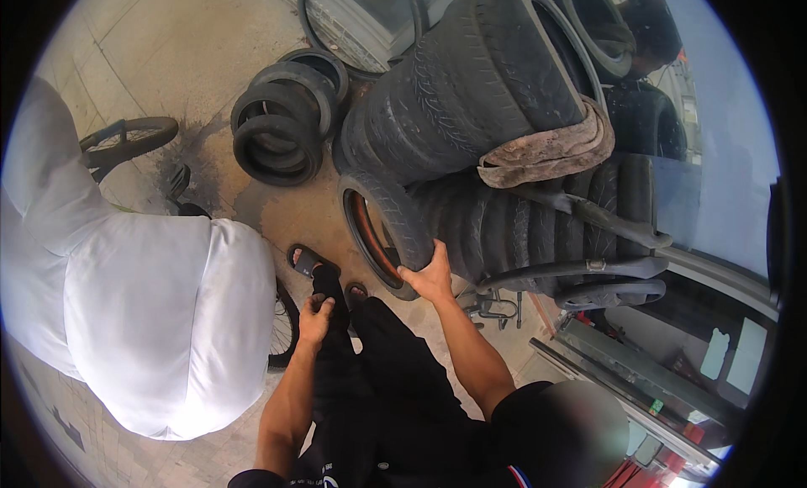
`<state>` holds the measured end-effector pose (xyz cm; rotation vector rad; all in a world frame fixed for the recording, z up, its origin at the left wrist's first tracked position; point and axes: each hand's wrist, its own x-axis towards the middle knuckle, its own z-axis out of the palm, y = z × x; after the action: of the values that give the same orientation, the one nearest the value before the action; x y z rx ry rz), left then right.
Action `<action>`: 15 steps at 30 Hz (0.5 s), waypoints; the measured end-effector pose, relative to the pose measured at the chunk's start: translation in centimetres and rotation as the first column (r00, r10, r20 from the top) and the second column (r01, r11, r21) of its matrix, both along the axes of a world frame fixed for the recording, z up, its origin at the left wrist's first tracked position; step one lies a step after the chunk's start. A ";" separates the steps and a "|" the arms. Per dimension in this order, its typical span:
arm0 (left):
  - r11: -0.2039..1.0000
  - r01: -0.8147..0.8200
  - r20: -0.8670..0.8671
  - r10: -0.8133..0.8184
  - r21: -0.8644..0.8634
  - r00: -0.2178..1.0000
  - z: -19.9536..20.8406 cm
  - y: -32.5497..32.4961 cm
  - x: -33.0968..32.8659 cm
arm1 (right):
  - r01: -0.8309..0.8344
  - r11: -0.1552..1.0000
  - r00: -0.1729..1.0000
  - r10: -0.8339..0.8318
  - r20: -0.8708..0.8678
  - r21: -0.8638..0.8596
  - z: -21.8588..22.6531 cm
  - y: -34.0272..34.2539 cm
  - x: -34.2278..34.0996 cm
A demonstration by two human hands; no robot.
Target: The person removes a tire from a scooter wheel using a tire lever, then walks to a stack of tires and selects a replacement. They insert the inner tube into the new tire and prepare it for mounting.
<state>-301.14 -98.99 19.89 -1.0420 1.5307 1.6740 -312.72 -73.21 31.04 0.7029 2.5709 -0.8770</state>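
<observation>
My right hand (430,275) grips the lower rim of a black tire (398,219), thumb on the inner edge and fingers over the tread. The tire stands upright and tilted, with an orange-brown band showing inside it. It is beside a tall stack of worn tires (471,227). My left hand (317,318) is closed in front of my dark trousers, fingers curled; whatever it may hold is hidden.
Several smaller tires (277,147) lie piled on the paving ahead. Larger tires (458,76) are stacked at the upper right, with a dirty brown cloth (555,147) draped on them. A bulky white cover (143,311) fills the left, near a wheel (286,324). Glass-fronted shopfront (656,379) at right.
</observation>
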 end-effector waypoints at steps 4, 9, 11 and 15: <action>0.998 0.066 -0.089 -0.066 -0.005 0.994 2.9 -1.3 -0.7 | 0.028 0.999 0.999 -0.029 0.037 0.027 2.7 1.8 4.2; 0.995 0.077 -0.174 -0.087 -0.066 0.981 7.3 -2.2 0.3 | -0.009 0.999 0.997 0.005 0.074 0.051 5.3 5.1 9.8; 0.993 0.095 -0.236 -0.108 -0.065 0.966 9.0 -2.4 1.6 | -0.008 0.999 0.998 0.005 0.064 0.037 6.2 6.6 12.9; 0.996 0.085 -0.272 -0.090 -0.033 0.958 11.5 -1.1 4.3 | 0.017 1.000 1.000 -0.017 -0.021 0.000 8.2 9.9 20.0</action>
<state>-296.84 -100.06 31.38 -0.7638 1.7442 1.8001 -292.73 -63.30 39.24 0.7204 2.5868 -0.8937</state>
